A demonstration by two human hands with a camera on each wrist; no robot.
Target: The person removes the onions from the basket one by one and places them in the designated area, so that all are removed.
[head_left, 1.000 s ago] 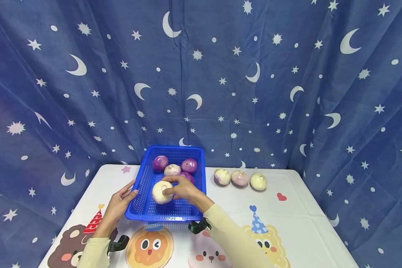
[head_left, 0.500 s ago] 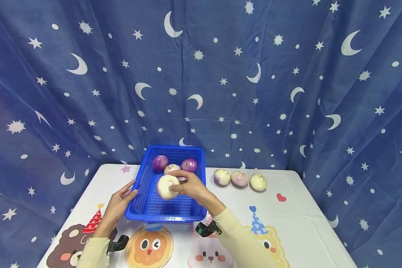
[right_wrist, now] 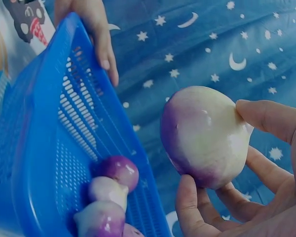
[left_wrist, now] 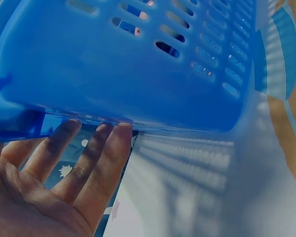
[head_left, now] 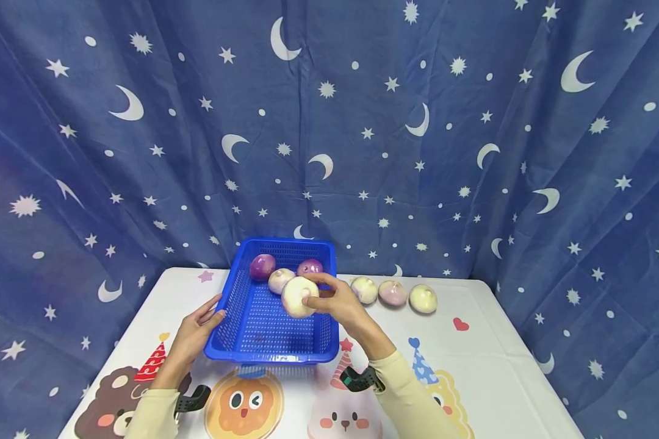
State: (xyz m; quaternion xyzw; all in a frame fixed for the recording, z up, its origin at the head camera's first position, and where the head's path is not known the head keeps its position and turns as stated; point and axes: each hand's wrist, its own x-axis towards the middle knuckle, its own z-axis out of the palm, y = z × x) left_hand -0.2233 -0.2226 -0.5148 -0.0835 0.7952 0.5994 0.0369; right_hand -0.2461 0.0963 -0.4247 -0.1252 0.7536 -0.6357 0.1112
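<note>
A white and purple turnip (right_wrist: 207,138) is pinched between the thumb and fingers of my right hand (head_left: 346,305), held up over the right side of the blue plastic basket (head_left: 271,358). My left hand (head_left: 194,332) holds the basket's left rim, its thumb over the edge and fingertips (left_wrist: 121,133) against the outer wall. Inside the basket lie a purple turnip (head_left: 262,267), a whitish turnip (head_left: 280,280) and another purple turnip (head_left: 310,266). The held turnip and right hand partly hide what lies behind them in the head view.
To the right of the basket, a whitish turnip (head_left: 365,289), a pinkish turnip (head_left: 392,293) and a cream turnip (head_left: 423,298) stand in a row. A white tablecloth (head_left: 505,366) with cartoon prints covers the table. A blue curtain (head_left: 362,152) hangs behind.
My right hand has moved right and slightly away from me with the turnip, from mid-basket toward its right wall. The left hand and basket have stayed in place.
</note>
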